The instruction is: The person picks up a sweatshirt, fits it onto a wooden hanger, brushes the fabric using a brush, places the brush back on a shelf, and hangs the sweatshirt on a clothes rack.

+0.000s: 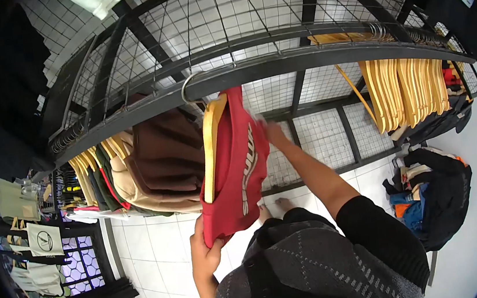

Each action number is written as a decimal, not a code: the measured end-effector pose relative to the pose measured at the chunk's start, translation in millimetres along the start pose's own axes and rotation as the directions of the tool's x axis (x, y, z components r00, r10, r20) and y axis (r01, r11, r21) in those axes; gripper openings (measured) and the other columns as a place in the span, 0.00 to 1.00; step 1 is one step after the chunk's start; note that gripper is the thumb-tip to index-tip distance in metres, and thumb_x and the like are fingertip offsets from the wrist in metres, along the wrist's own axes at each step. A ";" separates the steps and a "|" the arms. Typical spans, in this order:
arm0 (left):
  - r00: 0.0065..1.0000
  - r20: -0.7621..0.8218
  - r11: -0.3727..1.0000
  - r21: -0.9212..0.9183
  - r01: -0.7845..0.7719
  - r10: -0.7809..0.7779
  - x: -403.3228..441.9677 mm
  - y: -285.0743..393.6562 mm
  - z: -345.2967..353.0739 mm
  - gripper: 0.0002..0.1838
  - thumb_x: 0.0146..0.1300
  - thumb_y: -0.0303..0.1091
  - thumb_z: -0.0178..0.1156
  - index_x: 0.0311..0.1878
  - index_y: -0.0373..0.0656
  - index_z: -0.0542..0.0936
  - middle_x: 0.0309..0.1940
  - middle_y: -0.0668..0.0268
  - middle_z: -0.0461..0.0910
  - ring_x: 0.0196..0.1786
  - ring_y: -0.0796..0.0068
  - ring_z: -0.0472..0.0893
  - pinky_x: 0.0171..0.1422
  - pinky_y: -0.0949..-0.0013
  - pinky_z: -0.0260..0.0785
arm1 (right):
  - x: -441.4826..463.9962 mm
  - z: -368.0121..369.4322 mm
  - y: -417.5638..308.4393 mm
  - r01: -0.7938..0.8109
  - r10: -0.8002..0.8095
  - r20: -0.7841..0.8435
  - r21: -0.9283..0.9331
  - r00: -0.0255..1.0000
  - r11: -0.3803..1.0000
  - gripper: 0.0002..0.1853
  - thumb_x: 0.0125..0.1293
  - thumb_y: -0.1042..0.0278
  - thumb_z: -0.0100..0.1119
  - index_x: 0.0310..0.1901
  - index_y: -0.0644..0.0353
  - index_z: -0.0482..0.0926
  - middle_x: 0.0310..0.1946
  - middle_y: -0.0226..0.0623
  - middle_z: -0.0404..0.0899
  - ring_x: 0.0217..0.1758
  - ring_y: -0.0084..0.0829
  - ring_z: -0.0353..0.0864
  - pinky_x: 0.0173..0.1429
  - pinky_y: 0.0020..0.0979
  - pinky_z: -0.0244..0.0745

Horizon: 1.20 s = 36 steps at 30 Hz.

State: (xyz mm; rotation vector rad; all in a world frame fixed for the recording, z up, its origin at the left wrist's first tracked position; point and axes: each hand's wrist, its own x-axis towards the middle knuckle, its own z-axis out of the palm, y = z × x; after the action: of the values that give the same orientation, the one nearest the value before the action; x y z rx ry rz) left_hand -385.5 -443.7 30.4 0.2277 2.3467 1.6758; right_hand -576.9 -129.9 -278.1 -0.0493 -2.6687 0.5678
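Observation:
A red shirt [237,190] with pale lettering hangs on a wooden hanger [212,146], whose metal hook loops at the black rail. My left hand [204,254] is closed on the shirt's near edge, thumb on the front of the cloth. At the shirt's far side is my right hand [270,131], smeared by motion, so its fingers cannot be made out. Just left of the red shirt hangs a brown garment [166,151]. Beside that is a cream garment [127,181], with more clothes on wooden hangers further left.
A black rack rail [299,61] with wire mesh spans the view ahead. Several bare wooden hangers [404,94] hang at its right end. A pile of dark clothes [441,197] hangs at the right wall. Tote bags [44,239] hang at far left.

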 end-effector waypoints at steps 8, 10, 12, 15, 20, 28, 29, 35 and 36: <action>0.983 -0.124 0.988 0.090 -0.127 0.138 6.9 -6.3 -31.8 0.33 0.40 0.23 0.48 0.57 0.35 0.70 0.44 0.57 0.78 0.49 0.67 0.76 0.59 0.69 0.65 | -127.7 15.2 100.9 -0.386 0.400 0.539 -0.146 0.741 0.911 0.19 0.63 0.47 0.53 0.47 0.51 0.81 0.38 0.49 0.82 0.42 0.45 0.82 0.45 0.42 0.77; 0.957 -0.228 0.982 0.105 -0.158 0.178 15.3 -12.5 -39.6 0.31 0.43 0.20 0.45 0.57 0.37 0.71 0.44 0.58 0.77 0.49 0.67 0.76 0.59 0.69 0.64 | -110.7 -35.2 107.5 -0.414 0.435 0.657 -0.200 0.616 0.888 0.17 0.62 0.50 0.57 0.48 0.50 0.81 0.31 0.46 0.82 0.35 0.39 0.82 0.39 0.39 0.77; 0.897 -0.344 0.943 0.275 -0.186 0.277 26.2 -21.4 -44.7 0.31 0.44 0.19 0.45 0.57 0.39 0.71 0.44 0.56 0.77 0.49 0.64 0.76 0.61 0.68 0.63 | -57.4 -179.6 43.7 -0.393 0.252 0.811 -0.029 0.529 0.919 0.20 0.62 0.52 0.60 0.45 0.62 0.81 0.21 0.36 0.77 0.25 0.30 0.77 0.31 0.35 0.73; 0.860 -0.399 0.778 0.628 0.003 0.319 37.0 5.2 -32.6 0.32 0.43 0.18 0.49 0.57 0.44 0.72 0.48 0.58 0.76 0.55 0.58 0.73 0.72 0.48 0.43 | -8.7 -343.3 -52.2 -0.348 0.024 0.870 0.172 0.492 0.922 0.15 0.66 0.58 0.56 0.44 0.62 0.81 0.16 0.30 0.74 0.17 0.21 0.70 0.23 0.26 0.67; 0.801 -0.357 0.580 0.815 0.015 0.480 57.7 17.2 -9.0 0.36 0.39 0.19 0.56 0.59 0.50 0.72 0.47 0.63 0.76 0.58 0.61 0.71 0.74 0.36 0.33 | 3.5 -477.8 -142.2 -0.237 0.076 0.337 0.469 0.938 0.851 0.16 0.71 0.64 0.47 0.28 0.64 0.75 0.16 0.27 0.73 0.17 0.15 0.70 0.22 0.18 0.65; 0.628 -0.318 0.623 0.698 -0.352 0.711 83.2 0.0 8.6 0.31 0.48 0.40 0.71 0.56 0.44 0.73 0.41 0.58 0.77 0.39 0.57 0.79 0.41 0.63 0.72 | 108.8 -492.8 -175.7 0.078 -0.079 -0.022 -0.027 0.997 0.997 0.20 0.66 0.51 0.57 0.35 0.63 0.82 0.11 0.28 0.64 0.14 0.18 0.64 0.20 0.25 0.58; 0.672 -0.302 0.651 0.671 -0.354 0.676 85.9 -0.9 9.1 0.28 0.49 0.42 0.70 0.54 0.44 0.75 0.38 0.58 0.78 0.38 0.56 0.79 0.40 0.62 0.72 | 117.4 -489.1 -178.0 0.086 -0.090 -0.037 -0.097 0.995 0.992 0.20 0.65 0.51 0.58 0.35 0.64 0.82 0.11 0.29 0.64 0.13 0.20 0.64 0.21 0.26 0.59; 0.816 -0.208 0.691 0.663 -0.287 0.539 102.2 0.6 3.8 0.15 0.58 0.46 0.64 0.38 0.44 0.78 0.22 0.57 0.79 0.27 0.54 0.80 0.29 0.60 0.70 | 148.4 -472.2 -172.2 0.030 -0.014 0.054 -0.295 0.998 0.955 0.23 0.62 0.47 0.59 0.34 0.65 0.82 0.13 0.40 0.72 0.18 0.37 0.73 0.31 0.35 0.71; 0.801 -0.218 0.694 0.652 -0.306 0.558 101.8 0.5 3.7 0.16 0.59 0.47 0.63 0.36 0.44 0.77 0.20 0.57 0.78 0.25 0.54 0.79 0.27 0.60 0.69 | 148.4 -468.7 -168.2 0.026 -0.012 0.048 -0.297 0.999 0.955 0.23 0.62 0.47 0.59 0.34 0.65 0.82 0.13 0.40 0.72 0.18 0.37 0.73 0.31 0.35 0.71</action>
State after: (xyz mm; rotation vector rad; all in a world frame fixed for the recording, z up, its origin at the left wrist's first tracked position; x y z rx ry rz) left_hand -481.8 -412.9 18.5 0.6762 3.3180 1.1475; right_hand -517.2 -87.4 236.4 -0.0975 -2.7737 0.1577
